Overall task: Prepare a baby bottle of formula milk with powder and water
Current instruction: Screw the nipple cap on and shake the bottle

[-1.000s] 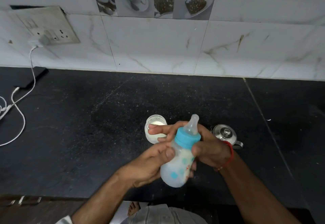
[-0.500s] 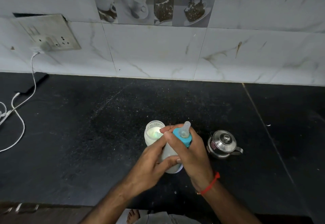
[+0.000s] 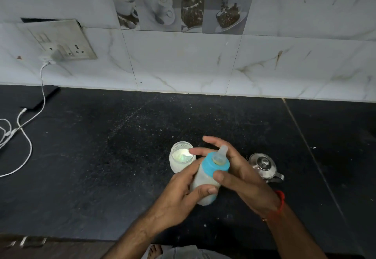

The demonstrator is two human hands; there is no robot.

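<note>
Black stone counter (image 3: 101, 167): baby bottle (image 3: 205, 183), milky, blue-collared, held tilted above it. Left hand (image 3: 179, 195) curls round its body; right hand (image 3: 238, 175), fingers spread, thumb on collar. Jar (image 3: 181, 159) at 11 o'clock, steel pot (image 3: 264, 167) at 3.

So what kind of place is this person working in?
Most likely a home kitchen. A dark stone counter runs along a marble-look tiled wall with coffee-cup picture tiles, a small steel pot stands on the counter, and a charger is plugged into the wall socket.
</note>
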